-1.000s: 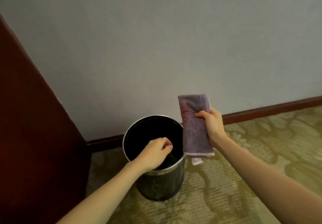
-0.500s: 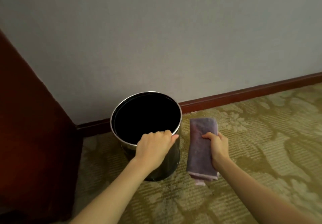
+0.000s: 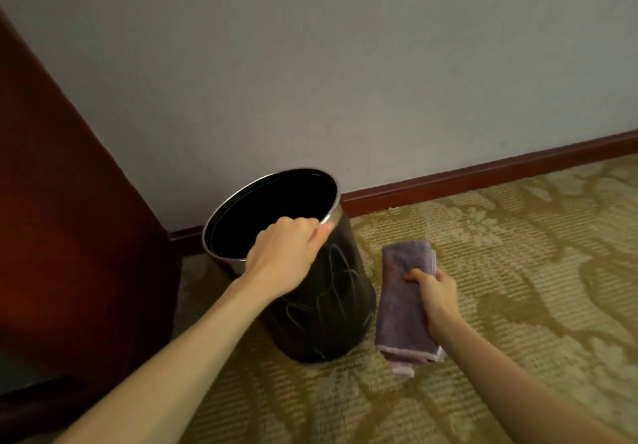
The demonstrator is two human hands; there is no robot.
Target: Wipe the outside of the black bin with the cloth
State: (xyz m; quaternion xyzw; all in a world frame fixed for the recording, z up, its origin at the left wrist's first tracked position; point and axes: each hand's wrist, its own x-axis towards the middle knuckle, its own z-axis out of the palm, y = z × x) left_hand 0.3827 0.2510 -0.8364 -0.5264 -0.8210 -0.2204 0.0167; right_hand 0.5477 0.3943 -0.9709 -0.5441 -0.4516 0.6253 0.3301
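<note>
1. My L hand point(image 3: 286, 254) grips the near-right part of the black bin's point(image 3: 328, 305) silver rim: fingers curled over the edge into the opening, thumb on the outside.
2. Bin stands on the patterned carpet point(image 3: 518, 271), near the wall corner, w/ a dark red wood panel point(image 3: 69, 236) to its left & a red-brown skirting board point(image 3: 483, 174) behind. Faint line pattern shows on its black side.
3. My R hand point(image 3: 435, 295) is clenched round the folded purple cloth point(image 3: 404, 305), thumb across its front, fingers wrapped behind.
4. Cloth hangs lengthwise just right of the bin's outer wall, low by the carpet. Can't tell if it touches the bin or the floor.
</note>
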